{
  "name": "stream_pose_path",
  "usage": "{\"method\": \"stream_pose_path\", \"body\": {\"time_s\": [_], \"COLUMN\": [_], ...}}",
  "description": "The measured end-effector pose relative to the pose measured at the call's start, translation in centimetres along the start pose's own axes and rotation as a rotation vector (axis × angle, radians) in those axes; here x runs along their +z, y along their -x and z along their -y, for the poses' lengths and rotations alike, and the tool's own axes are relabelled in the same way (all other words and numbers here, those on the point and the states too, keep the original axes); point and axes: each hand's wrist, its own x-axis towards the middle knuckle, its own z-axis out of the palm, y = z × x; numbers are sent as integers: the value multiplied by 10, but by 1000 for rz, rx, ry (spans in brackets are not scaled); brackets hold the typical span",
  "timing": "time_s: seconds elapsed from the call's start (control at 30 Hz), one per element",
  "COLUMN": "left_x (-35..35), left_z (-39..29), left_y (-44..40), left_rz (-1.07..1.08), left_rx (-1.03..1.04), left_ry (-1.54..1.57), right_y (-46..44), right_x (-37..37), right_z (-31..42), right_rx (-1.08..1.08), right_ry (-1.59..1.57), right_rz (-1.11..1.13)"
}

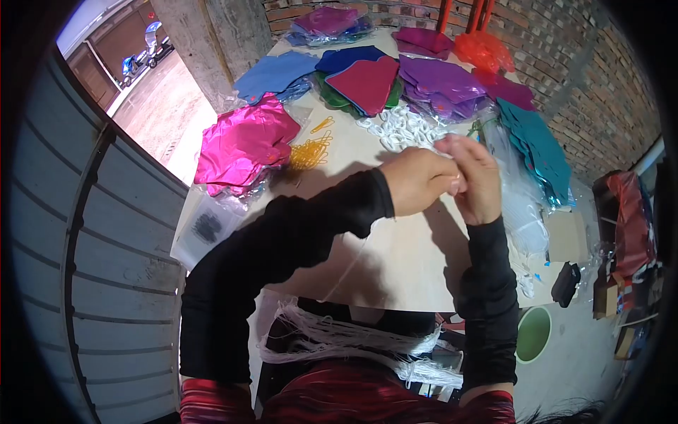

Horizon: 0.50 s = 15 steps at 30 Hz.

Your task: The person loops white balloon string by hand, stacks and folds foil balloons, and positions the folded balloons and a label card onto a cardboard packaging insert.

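My left hand [419, 181] is closed in front of me above the table [402, 261], its fingers curled toward the other hand. My right hand [480, 177] meets it, fingers bent over and pressed together. Whatever is between the fingers is too small to make out. A thin white string [346, 267] hangs below my left hand and runs down toward the table's front edge. Just behind the hands lies a pile of white looped cords [406, 127]. Yellow clips [309, 152] are heaped to the left, beside a shiny pink bundle [244, 145].
Fabric stacks in blue [277, 74], red [366, 83], purple [441, 86] and teal [538, 152] line the back and right. A bundle of white strings [339, 338] hangs at my lap. A green bucket [534, 335] stands right of the table.
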Motion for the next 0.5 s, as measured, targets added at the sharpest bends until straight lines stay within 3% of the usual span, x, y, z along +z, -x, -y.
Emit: {"method": "stream_pose_path", "body": {"time_s": [0.07,0.13,0.23,0.33,0.37,0.5], "left_x": [-8,-26,-17,-3,-4,-14], "left_z": [6,6,87,47,41,65], "left_y": [6,11,34,52,52,53], "left_rz": [10,-101,-184,-34,-79,-260], "left_rx": [2,-344,-178,-265,-246,-310], "left_ry": [83,213,290,122,208,456], "right_y": [2,3,4,2,0,0], "right_x": [-6,-3,-5,6,4,-1], "right_z": [-7,-11,-4,-14,-26,-22], "right_rx": [67,208,369,130,65,380], "right_ry": [326,303,-100,90,303,366], "right_rz": [104,285,522,251,187,458]}}
